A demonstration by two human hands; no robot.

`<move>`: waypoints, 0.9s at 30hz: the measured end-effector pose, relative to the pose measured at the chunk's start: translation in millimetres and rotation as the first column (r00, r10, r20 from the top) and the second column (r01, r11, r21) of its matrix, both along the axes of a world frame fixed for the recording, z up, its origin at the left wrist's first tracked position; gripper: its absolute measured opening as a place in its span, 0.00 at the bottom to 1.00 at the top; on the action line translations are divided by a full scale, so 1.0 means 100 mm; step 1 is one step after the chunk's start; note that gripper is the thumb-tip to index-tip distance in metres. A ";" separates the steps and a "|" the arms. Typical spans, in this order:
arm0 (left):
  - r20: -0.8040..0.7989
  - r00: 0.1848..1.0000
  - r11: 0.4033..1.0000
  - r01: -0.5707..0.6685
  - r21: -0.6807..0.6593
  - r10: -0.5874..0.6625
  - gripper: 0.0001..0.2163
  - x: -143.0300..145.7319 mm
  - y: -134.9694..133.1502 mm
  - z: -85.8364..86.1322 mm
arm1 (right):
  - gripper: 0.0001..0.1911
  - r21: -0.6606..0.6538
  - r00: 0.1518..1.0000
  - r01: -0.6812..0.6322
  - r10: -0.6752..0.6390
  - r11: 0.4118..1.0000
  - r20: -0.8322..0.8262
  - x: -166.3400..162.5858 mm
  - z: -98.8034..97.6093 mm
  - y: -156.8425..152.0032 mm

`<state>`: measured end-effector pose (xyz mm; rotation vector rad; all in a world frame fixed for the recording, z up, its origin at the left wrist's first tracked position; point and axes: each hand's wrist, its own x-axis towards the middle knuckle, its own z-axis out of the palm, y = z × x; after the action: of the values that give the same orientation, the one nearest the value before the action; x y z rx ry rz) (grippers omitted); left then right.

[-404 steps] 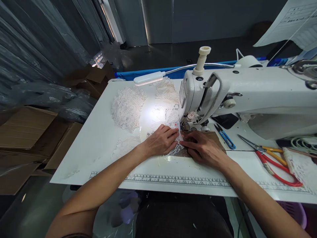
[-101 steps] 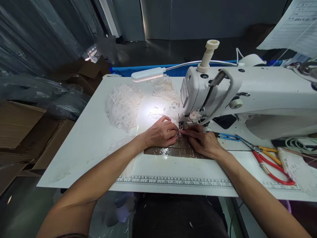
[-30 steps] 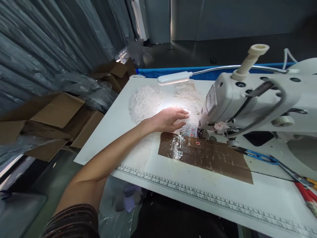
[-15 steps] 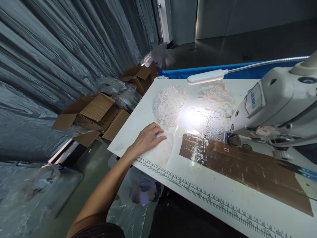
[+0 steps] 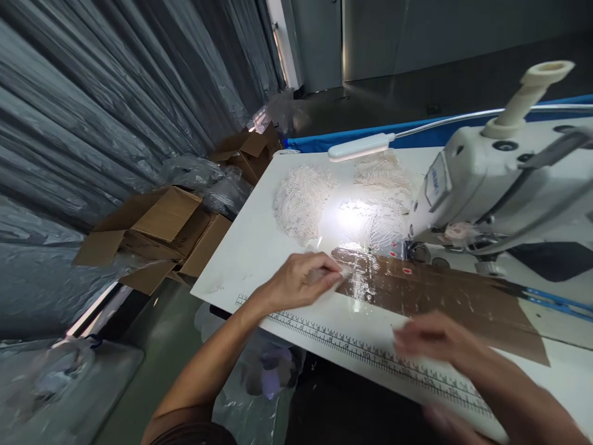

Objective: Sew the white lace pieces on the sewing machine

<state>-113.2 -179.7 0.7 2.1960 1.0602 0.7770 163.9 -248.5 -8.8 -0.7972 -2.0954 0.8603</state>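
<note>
My left hand [image 5: 301, 281] is over the white table, its thumb and fingers pinched together on a small piece of thin white fabric [image 5: 345, 271]. Most of that piece is hidden by the hand; the visible tip lies over the left end of a brown, glossy strip [image 5: 435, 296]. My right hand [image 5: 428, 337] hovers above the ruler-marked front edge, smeared by motion, so its fingers cannot be made out. Beyond the left hand lies a round pile of white lace [image 5: 303, 201]. More white lace pieces [image 5: 386, 225] lie in bright light beside the sewing machine [image 5: 467, 170].
A white lamp [image 5: 361, 148] on a bendable neck hangs over the lace. Blue-handled tweezers or snips [image 5: 556, 303] lie at the right. Open cardboard boxes [image 5: 162, 216] and clear plastic bags [image 5: 227, 188] stand left of the table [image 5: 236, 272]. A printed ruler [image 5: 338, 340] runs along the front edge.
My left hand has lifted from the table and moved right with the white fabric. My right hand has come into view from the lower right. The view has shifted slightly right.
</note>
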 end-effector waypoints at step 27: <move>-0.326 0.794 0.750 0.599 0.281 -0.513 0.11 0.65 0.36 -0.30 | 0.18 0.290 0.749 0.476 -0.556 0.830 0.361 0.90 -0.29 0.62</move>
<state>-48.5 -143.6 -29.1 2.7798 0.2880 0.4719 253.4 -186.6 -38.3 -1.4893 -2.0980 0.1852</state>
